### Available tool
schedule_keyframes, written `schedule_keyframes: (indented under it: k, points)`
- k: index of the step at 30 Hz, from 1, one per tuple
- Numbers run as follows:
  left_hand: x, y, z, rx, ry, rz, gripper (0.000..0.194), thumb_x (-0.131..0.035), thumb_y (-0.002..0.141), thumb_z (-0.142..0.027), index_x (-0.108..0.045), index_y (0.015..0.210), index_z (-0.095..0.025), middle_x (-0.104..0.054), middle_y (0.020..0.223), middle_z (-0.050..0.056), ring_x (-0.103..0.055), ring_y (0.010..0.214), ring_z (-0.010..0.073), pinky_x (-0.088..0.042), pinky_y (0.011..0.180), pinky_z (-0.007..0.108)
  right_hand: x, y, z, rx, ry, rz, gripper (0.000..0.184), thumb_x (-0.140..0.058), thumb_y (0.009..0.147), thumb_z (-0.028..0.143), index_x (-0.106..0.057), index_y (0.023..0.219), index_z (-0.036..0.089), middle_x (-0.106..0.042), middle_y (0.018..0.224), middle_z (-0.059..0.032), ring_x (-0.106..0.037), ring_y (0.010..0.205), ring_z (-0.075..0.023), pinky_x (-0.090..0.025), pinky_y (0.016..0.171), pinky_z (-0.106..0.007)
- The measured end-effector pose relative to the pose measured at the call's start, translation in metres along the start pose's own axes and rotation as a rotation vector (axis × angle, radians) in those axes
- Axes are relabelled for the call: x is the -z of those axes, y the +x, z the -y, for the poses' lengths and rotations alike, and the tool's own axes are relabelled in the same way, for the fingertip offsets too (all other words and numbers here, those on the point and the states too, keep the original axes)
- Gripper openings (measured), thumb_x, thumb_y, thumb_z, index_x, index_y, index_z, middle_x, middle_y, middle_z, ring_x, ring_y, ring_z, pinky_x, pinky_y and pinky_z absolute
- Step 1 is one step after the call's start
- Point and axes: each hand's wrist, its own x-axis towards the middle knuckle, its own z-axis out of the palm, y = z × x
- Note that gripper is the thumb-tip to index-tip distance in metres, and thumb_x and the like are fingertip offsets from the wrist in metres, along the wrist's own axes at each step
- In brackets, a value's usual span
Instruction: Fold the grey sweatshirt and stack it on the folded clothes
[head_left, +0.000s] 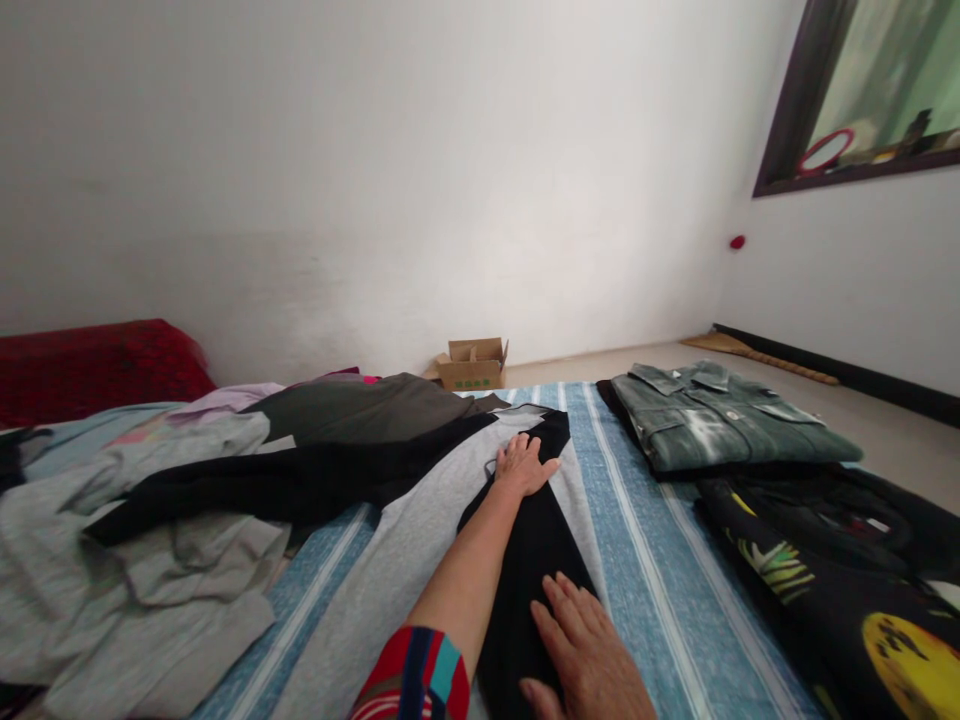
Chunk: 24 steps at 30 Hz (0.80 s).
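Across the blue striped sheet (637, 550), beside a loose heap of clothes (180, 565), lies a grey raglan shirt (420, 520). Its outstretched black sleeve (315, 468) reaches over the heap; its folded-in sleeve (547, 520) crosses the front. On that sleeve the left hand (525, 464) lies flat, fingers spread; the right hand (589, 650), loose and gripping nothing, is over its nearer part. Sleeve-folding seems in hand; the next move likely calls for bringing the outstretched black sleeve inward.

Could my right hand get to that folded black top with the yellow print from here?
Probably yes: your right hand lies open at the black sleeve, and only striped sheet shows between it and the black top.
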Motion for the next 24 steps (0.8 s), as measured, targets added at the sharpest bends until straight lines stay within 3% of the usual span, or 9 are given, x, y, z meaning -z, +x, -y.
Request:
schedule_keyframes:
  k: [24]
  points:
    - [-0.0025,0.0035,0.0038,0.002,0.025,-0.029,0.069,-0.028,0.083,-0.068,-0.039,0.134,-0.023,-0.031,0.148,0.011,-0.025,0.136,0.0291,-0.023,0.106,0.052,0.0072,0.0032,0.0043,-0.040,0.065,0.030,0.059,-0.058,0.080,0.050,-0.053,0.130,0.020,-0.038,0.142,-0.0110,-0.032,0.132,-0.0322,-0.030,0.108,-0.048]
